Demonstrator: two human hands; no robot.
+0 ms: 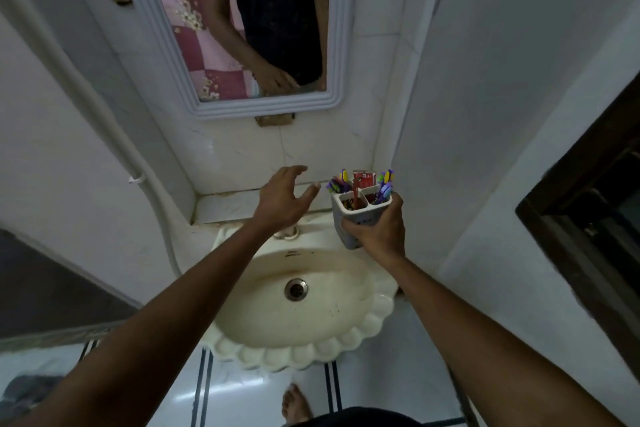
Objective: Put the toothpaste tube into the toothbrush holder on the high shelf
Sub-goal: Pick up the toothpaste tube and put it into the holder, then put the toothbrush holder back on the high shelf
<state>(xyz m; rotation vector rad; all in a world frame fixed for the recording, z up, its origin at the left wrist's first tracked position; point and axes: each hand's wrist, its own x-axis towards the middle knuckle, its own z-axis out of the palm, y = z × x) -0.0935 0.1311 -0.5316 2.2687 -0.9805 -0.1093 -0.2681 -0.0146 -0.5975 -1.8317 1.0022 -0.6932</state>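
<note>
- While the right hand [377, 236] grips the toothbrush holder [358, 215], the red toothpaste tube [363, 181] already stands inside it.
- Left hand [282, 199] hovers spread and empty over the shelf [225, 206].
- Next, probably: set the holder down upright.

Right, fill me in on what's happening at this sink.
A person stands at a cream sink under a wall mirror. The right hand grips a white toothbrush holder in the air, near the ledge behind the basin. Colourful toothbrushes and a red toothpaste tube already stick out of its compartments. The left hand is open and empty, fingers spread over the ledge. The holder is not set down on any shelf.
</note>
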